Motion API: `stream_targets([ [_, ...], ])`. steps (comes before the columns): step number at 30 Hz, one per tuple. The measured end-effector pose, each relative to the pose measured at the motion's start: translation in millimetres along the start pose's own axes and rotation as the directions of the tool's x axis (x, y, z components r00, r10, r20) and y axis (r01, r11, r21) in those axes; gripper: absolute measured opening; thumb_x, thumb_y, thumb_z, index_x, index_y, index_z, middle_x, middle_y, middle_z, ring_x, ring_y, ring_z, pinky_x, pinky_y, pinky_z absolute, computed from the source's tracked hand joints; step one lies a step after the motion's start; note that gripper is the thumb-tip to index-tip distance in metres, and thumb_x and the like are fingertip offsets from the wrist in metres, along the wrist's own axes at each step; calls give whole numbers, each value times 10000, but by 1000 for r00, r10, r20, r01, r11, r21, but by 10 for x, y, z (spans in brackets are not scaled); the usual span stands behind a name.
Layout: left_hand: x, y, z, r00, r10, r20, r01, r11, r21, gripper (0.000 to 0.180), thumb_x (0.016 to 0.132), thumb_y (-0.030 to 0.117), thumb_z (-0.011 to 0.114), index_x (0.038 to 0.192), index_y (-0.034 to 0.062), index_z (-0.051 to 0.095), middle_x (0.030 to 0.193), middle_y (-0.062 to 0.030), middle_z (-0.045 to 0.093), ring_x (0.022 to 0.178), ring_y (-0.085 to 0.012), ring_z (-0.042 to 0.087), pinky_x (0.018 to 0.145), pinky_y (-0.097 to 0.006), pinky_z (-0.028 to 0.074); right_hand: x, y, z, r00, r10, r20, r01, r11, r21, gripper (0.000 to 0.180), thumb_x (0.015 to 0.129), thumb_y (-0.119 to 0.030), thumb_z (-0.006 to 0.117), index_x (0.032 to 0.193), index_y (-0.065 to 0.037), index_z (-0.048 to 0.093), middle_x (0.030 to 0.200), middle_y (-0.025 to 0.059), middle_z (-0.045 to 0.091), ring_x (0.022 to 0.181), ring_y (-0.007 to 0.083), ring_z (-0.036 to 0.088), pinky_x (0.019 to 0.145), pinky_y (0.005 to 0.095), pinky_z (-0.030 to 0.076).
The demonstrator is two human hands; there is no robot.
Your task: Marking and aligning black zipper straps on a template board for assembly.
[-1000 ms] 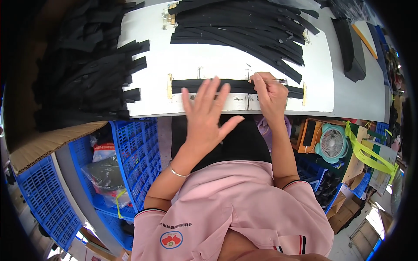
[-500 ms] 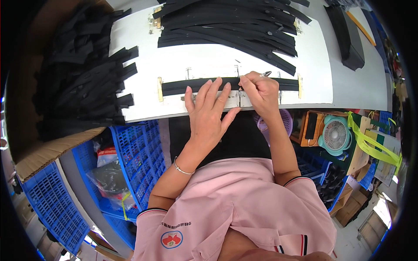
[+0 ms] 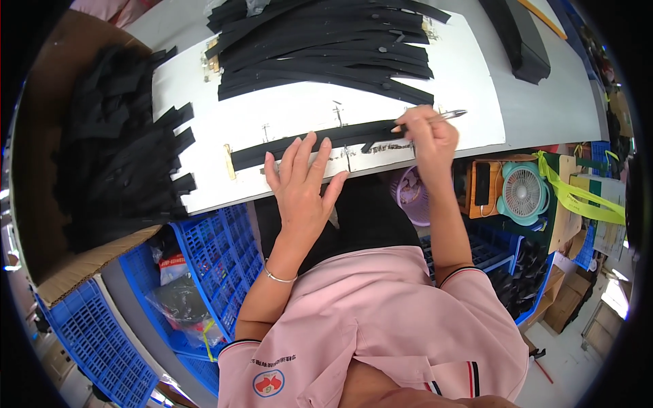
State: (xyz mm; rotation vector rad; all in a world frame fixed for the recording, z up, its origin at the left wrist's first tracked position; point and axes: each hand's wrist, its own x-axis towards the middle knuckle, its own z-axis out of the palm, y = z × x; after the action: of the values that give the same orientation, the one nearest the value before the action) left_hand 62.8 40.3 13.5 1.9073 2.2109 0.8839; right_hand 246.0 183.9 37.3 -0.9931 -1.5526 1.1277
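A long black fabric strip point(image 3: 360, 132) lies across the near part of a white board point(image 3: 469, 81), its left end beside a tan stop point(image 3: 230, 162). My left hand point(image 3: 300, 175) rests on the strip's left half with fingers spread, pressing it flat. Over toward the strip's right end, my right hand point(image 3: 430, 136) is closed round a pen point(image 3: 450, 115), whose back end points right. Thumb and forefinger meet at the strip; the pen's tip is hard to make out. A short black piece point(image 3: 368, 145) sticks out at the strip's near edge.
Many black strips point(image 3: 320, 51) are piled on the board's far side. At left, a cardboard box point(image 3: 102, 245) holds more black pieces point(image 3: 115, 149). Below the table are blue crates point(image 3: 221, 255), a purple basket point(image 3: 411, 197) and a teal fan point(image 3: 522, 190).
My right hand with the pen has moved right along the strip, from near its middle toward its right end. The left hand stays flat on the strip. The whole view has shifted and tilted slightly.
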Motion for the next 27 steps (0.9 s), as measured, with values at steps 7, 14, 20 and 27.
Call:
stream_targets([
  [7, 69, 159, 34, 997, -62, -51, 60, 998, -30, 491, 874, 262, 816, 1317, 84, 702, 1429, -113, 597, 1359, -306, 505, 1216, -547, 213, 116, 261, -374, 995, 58, -78, -70, 986, -154, 231, 1020, -117, 643, 885, 43, 741, 736, 15, 646, 653, 55, 518, 601, 229, 408],
  [14, 588, 628, 432, 986, 108, -126, -135, 962, -236, 290, 885, 149, 785, 1165, 78, 754, 1265, -72, 684, 1228, -282, 587, 1156, -515, 331, 121, 320, -332, 998, 20, -64, -30, 987, -161, 204, 1008, -103, 662, 903, 56, 737, 745, 24, 675, 633, 56, 536, 575, 235, 415],
  [20, 743, 721, 700, 977, 140, -163, -175, 957, -229, 140, 876, 71, 764, 1014, 61, 790, 1099, -48, 718, 1069, -260, 618, 1097, -488, 386, 122, 331, -324, 999, -13, -37, 6, 982, -186, 184, 987, -82, 675, 889, 67, 722, 793, 63, 734, 628, 79, 591, 564, 251, 449],
  [27, 740, 723, 701, 977, 146, -157, -178, 959, -219, 153, 853, 63, 778, 1006, 61, 792, 1114, -45, 712, 1059, -255, 617, 1087, -476, 393, 101, 337, -364, 1000, -28, 14, 31, 940, -340, 197, 1007, -96, 651, 939, 71, 732, 819, 48, 732, 669, 75, 607, 611, 236, 477],
])
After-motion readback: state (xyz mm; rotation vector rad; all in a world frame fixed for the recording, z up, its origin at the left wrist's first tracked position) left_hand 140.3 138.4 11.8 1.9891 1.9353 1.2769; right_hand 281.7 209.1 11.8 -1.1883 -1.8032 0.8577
